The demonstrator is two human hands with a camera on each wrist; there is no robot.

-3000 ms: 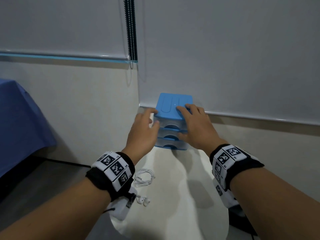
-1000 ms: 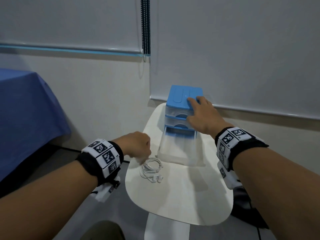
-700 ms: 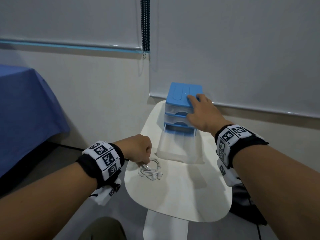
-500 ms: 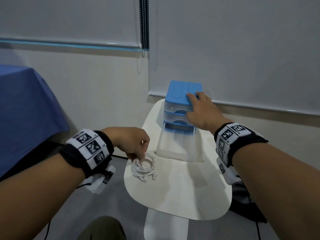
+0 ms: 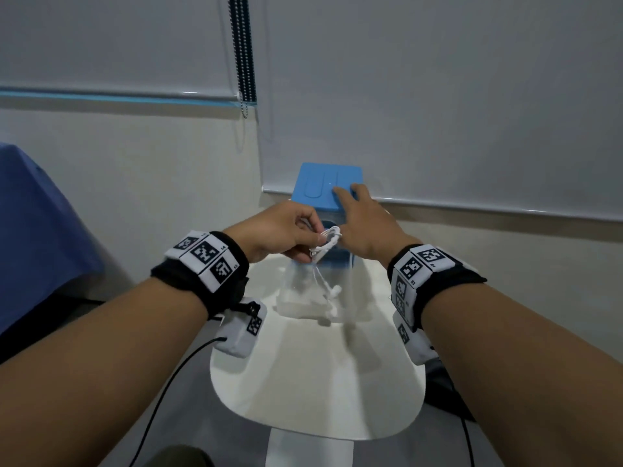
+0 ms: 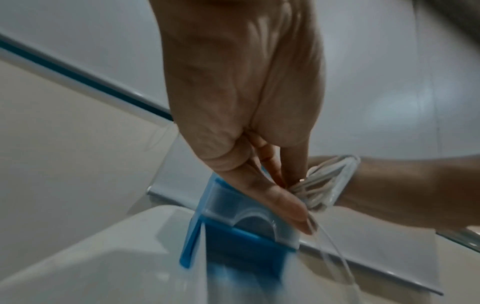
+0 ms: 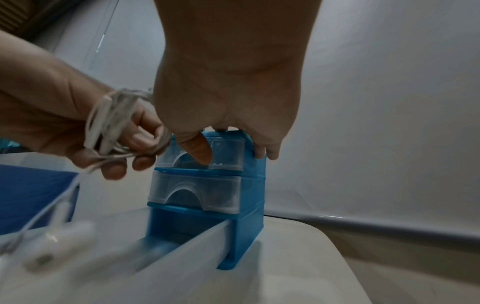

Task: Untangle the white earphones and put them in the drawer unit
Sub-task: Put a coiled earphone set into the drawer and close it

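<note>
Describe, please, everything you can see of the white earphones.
The white earphones are thin-corded, looking like glossy plastic, bunched in a loose coil pinched by the left hand. A strand hangs down, with the earbuds dangling over the pulled-out clear bottom drawer. They look still coiled; nothing else visibly touches them.

One earphones – three drawers

Looked smooth blue plastic on the drawer unit, frosted translucent plastic on its drawers; glossy white cable on the earphones; matt white on the worktop.
</note>
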